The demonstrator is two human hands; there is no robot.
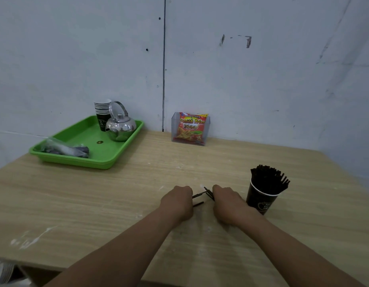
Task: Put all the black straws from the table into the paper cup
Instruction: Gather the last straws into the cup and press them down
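Note:
A black paper cup point(262, 198) stands on the right of the wooden table point(117, 199), packed with several black straws point(268, 178) that fan out above its rim. Just left of it, my right hand point(226, 204) is closed around a few black straws point(208, 193) whose ends stick out toward the left. My left hand point(177, 200) lies fisted a short way further left, gripping black straws point(198, 199) that poke out to the right. The two hands face each other, low on the tabletop, with the straw ends between them.
A green tray point(109, 154) at the back left holds a steel kettle point(120, 126), a stack of paper cups point(102, 113) and a plastic bag point(65, 149). A clear holder with a red snack packet point(190, 129) stands against the wall.

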